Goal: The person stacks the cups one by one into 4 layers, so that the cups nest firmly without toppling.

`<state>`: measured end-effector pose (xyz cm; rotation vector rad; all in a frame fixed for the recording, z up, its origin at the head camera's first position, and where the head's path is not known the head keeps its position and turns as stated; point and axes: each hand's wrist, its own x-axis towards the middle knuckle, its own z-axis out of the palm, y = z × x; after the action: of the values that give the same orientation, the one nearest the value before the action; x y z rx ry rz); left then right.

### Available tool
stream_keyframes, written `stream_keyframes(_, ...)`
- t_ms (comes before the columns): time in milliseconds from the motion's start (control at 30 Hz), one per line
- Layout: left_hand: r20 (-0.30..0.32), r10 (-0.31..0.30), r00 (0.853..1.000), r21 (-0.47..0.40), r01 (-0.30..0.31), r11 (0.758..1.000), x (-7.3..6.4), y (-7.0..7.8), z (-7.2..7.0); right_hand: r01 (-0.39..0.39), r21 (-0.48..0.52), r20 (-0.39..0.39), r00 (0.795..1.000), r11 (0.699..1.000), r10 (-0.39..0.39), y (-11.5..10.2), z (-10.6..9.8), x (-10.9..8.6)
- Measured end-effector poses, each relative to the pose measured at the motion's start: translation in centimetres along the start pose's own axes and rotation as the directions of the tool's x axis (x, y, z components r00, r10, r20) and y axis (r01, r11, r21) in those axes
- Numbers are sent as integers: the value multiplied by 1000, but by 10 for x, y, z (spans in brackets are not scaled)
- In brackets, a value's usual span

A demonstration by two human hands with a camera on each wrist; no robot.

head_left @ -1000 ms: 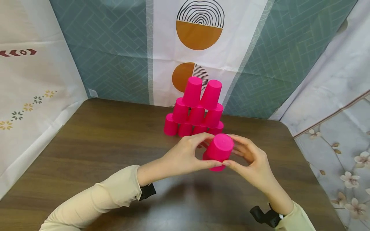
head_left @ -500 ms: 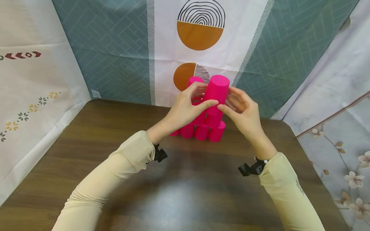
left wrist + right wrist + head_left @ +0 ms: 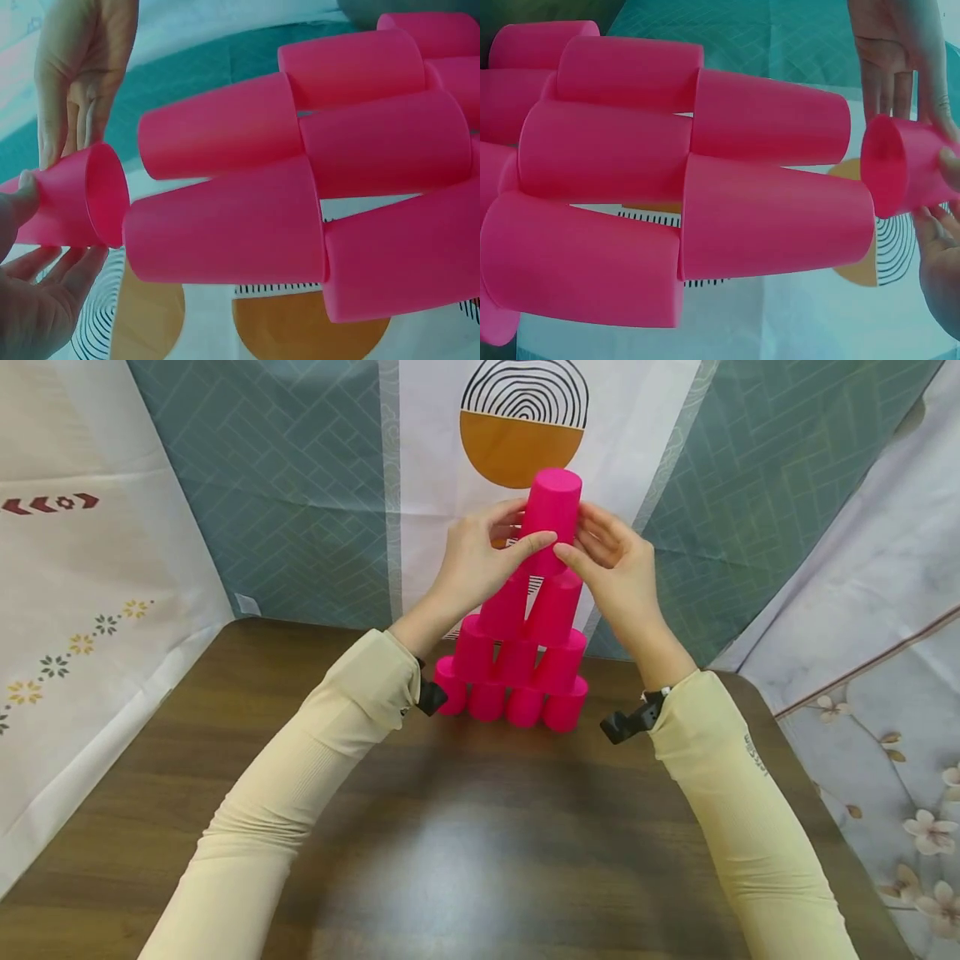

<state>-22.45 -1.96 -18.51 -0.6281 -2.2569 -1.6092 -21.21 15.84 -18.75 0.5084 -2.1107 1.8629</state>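
Note:
Both hands hold a pink plastic cup (image 3: 553,497), upside down, at the top of a stepped wall of matching cups. My left hand (image 3: 476,556) grips it from the left and my right hand (image 3: 618,560) from the right, thumbs in front. Directly below are two inverted cups, a left one (image 3: 504,607) and a right one (image 3: 555,610). Under those stand three more, then a bottom row (image 3: 523,707) of several. In the left wrist view, the held cup's rim (image 3: 109,196) is very near the upper cups' bases; whether it touches cannot be told.
The cup wall stands on a brown wooden table (image 3: 465,843), near its back edge. Behind it hangs a patterned cloth (image 3: 300,510). More cloth hangs on the left (image 3: 90,560) and the right (image 3: 885,718). Each wrist wears a black camera, left (image 3: 431,696) and right (image 3: 628,722).
Both hands have raised the held cup from in front of the wall, up and away, to above the top pair of cups. The stacked cups keep their arrangement.

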Motion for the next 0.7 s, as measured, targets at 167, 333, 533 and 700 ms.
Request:
stream_keyframes(167,9,-14,1000,17,13,1000,3,-10,4,-31,-93,-10,999,995,30,6,5,3)
stream_keyframes(333,32,-39,999,66,37,997,5,-12,5,-65,-147,-11,998,987,64,6,7,3)
stream_keyframes(533,80,-66,995,112,57,992,7,-16,2,-92,-169,6,996,981,94,8,5,2)
stream_keyframes(700,111,-107,988,146,91,985,8,-14,2,-105,-162,43,993,981,113,11,2,2)
